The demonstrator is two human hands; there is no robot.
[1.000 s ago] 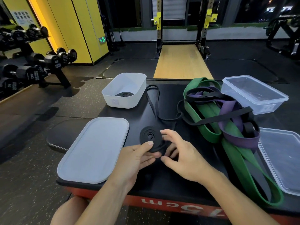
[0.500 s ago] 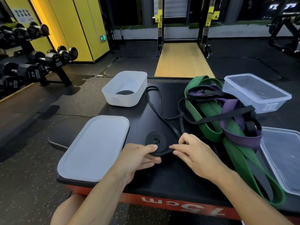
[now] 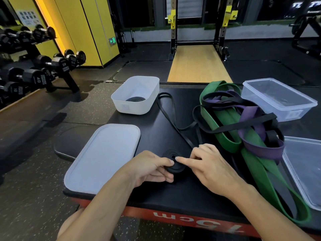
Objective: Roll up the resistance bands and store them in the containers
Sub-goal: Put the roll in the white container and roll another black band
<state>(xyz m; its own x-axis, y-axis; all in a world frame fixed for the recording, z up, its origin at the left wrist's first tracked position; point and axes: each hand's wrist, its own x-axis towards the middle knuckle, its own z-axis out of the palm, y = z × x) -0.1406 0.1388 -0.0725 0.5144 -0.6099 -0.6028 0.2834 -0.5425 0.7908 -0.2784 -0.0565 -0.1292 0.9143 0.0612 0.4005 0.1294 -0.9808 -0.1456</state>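
A thin black resistance band lies half coiled on the black platform; its flat coil (image 3: pixel 175 163) sits between my hands. My left hand (image 3: pixel 151 168) pinches the coil's left edge between thumb and fingers. My right hand (image 3: pixel 206 164) touches the coil's top with its index fingertip, the other fingers curled over the band's loose tail (image 3: pixel 173 122), which runs back toward the white container (image 3: pixel 137 105). That container holds one rolled black band (image 3: pixel 135 99). A tangle of green (image 3: pixel 224 134), purple (image 3: pixel 264 150) and black bands lies to the right.
The white container's lid (image 3: pixel 104 157) lies flat at the left front of the platform. A clear container (image 3: pixel 278 101) stands at the back right and a clear lid (image 3: pixel 305 171) at the right edge. Dumbbell racks (image 3: pixel 34 72) stand on the floor to the left.
The coil has come down flat onto the platform and grown by more turns. My right hand has moved from the tail onto the coil's top, while my left hand still grips its edge.
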